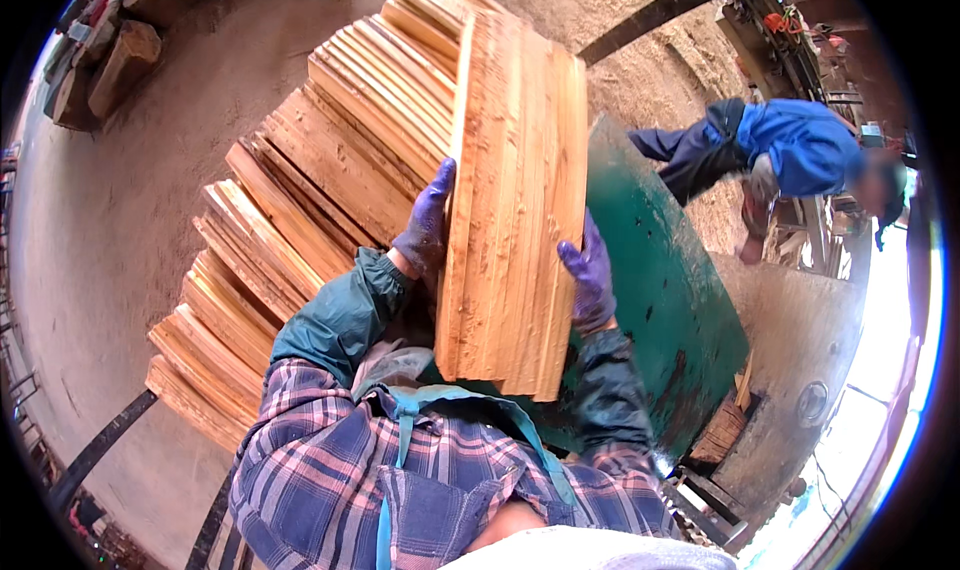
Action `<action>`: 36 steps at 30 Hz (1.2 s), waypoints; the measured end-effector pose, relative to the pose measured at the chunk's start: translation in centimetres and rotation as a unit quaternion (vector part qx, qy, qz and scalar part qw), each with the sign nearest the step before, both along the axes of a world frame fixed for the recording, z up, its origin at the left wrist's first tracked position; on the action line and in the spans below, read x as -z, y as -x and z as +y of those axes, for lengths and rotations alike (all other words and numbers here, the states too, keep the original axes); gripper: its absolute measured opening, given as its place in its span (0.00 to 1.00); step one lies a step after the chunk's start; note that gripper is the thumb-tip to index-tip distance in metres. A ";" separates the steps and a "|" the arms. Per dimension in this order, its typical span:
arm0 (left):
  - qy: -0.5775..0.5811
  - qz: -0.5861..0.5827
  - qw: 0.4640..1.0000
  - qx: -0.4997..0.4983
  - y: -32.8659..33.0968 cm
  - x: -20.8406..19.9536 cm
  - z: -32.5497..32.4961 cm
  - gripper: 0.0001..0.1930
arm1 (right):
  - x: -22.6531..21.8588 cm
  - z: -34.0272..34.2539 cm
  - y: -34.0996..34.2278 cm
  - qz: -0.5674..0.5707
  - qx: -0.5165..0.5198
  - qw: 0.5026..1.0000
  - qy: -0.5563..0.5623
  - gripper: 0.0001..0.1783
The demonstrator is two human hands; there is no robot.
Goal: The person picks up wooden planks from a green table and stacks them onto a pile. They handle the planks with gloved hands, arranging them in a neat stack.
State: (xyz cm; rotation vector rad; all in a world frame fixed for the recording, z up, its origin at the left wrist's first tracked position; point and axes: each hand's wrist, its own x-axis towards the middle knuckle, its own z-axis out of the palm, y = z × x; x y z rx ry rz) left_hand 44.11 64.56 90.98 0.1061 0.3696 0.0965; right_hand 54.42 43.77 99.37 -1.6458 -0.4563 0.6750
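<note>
Between my two purple-gloved hands is a bundle of long, thin wooden boards, their rough edges facing up. My left hand presses on the bundle's left side, thumb pointing up along it. Against the right side lies my right hand, its thumb on the edge and its other fingers partly hidden behind. The held wooden boards reach from near my chest to the far end of the row. Just left of them, a long slanting row of similar boards leans packed together, close to my left forearm.
A green metal panel with worn paint slopes beside my right hand. Beyond it, a person in blue bends over near a grey metal surface. Dark curved bars bound the board row. Cut logs lie at the far left.
</note>
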 end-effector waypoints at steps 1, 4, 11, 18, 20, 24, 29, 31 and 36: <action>-0.040 -0.009 0.997 -0.067 -1.1 0.3 1.0 0.33 | -2.4 1.8 -1.6 -0.033 -0.023 0.999 0.006 0.45; -0.102 -0.094 0.980 -0.141 -5.2 -6.4 1.9 0.32 | -8.4 4.3 -9.2 -0.123 -0.122 0.984 0.033 0.42; -0.150 0.066 0.982 -0.095 -23.9 0.0 7.3 0.40 | -7.6 10.0 -24.0 -0.322 -0.045 0.928 0.180 0.46; -0.547 0.064 0.822 0.145 -18.6 11.2 -6.1 0.17 | 5.7 -9.9 -5.3 0.052 -0.104 0.973 0.201 0.33; -0.559 0.087 0.824 -0.032 -19.3 12.4 -5.6 0.15 | 6.8 -13.8 1.4 0.074 -0.017 0.993 0.094 0.28; -0.708 -0.003 0.702 -0.076 -19.1 7.3 -6.7 0.14 | 9.0 -23.0 11.1 0.319 0.254 0.912 0.033 0.24; -0.670 -0.131 0.724 0.101 -17.5 8.2 -9.1 0.11 | 17.7 -33.9 17.3 0.309 0.526 0.753 -0.245 0.22; -0.694 -0.162 0.685 0.150 -18.2 6.5 -13.5 0.11 | 16.7 -39.4 16.4 0.265 0.669 0.650 -0.244 0.27; -0.903 -0.274 0.279 0.178 -16.8 6.6 -29.5 0.27 | 20.3 -57.6 14.2 0.175 0.731 0.543 -0.374 0.39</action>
